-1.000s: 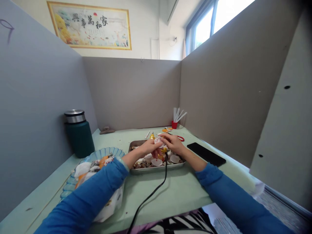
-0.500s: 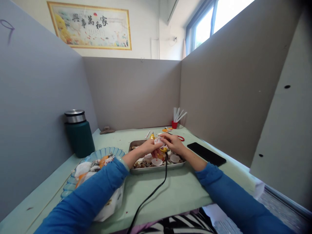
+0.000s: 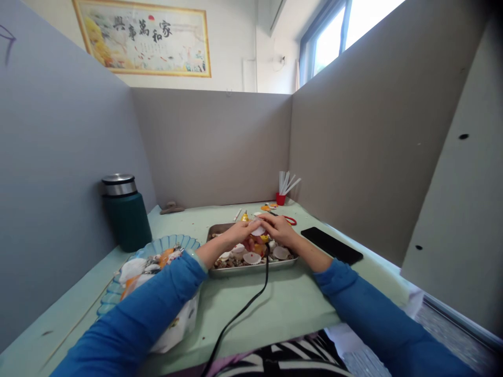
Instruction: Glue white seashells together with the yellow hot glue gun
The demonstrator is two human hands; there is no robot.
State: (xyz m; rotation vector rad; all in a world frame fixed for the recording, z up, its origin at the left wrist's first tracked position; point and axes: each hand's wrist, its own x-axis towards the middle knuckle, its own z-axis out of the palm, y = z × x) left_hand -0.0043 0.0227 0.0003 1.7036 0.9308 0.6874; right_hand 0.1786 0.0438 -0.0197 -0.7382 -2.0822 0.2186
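Note:
Both hands meet above a metal tray (image 3: pixel 239 272) of shells and small brown bits. Between them is a white seashell (image 3: pixel 258 229), pinched from the left by my left hand (image 3: pixel 240 234) and from the right by my right hand (image 3: pixel 277 228). Fingers partly cover the shell. Just under it, a yellow tool (image 3: pixel 264 239) with a black cord (image 3: pixel 257 300) lies at the tray; its kind is not clear. Several white shells, such as a flat one (image 3: pixel 252 258), rest in the tray below my hands.
On the left, a blue scalloped dish (image 3: pixel 104 303) holds shells, behind it a green bottle (image 3: pixel 126 222). A black phone (image 3: pixel 332 245) lies to the right. Farther back are a red cup (image 3: pixel 280 199) of white sticks and red-handled scissors (image 3: pixel 291 220). Grey panels enclose the table.
The shell has turned between my hands and now shows a smoother white face. My fingers have shifted slightly on it, and the whole view has moved a little.

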